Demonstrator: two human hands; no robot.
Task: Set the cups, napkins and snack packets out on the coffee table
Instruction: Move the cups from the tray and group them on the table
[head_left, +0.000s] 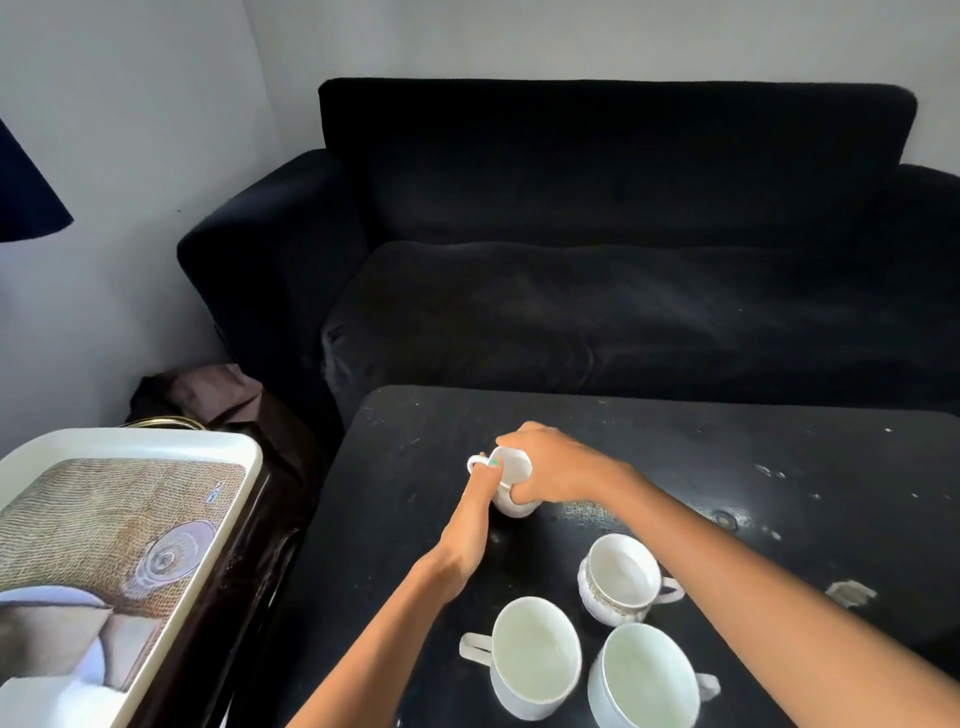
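On the black coffee table (701, 457) stand several white cups. The far cup (511, 506) stands upright near the table's middle. My right hand (558, 470) grips its rim and body from the right. My left hand (475, 519) reaches along its left side, with a finger at the handle. Three more cups stand nearer me: one with a patterned band (618, 577) at the right, one at the front left (532, 657) and one at the front right (647, 678). No napkins or snack packets are in view.
A white tray (171, 441) with a printed picture sits on a dark stand left of the table. A black sofa (597, 249) runs along the table's far side. A dark bag (208, 395) lies on the floor by the wall.
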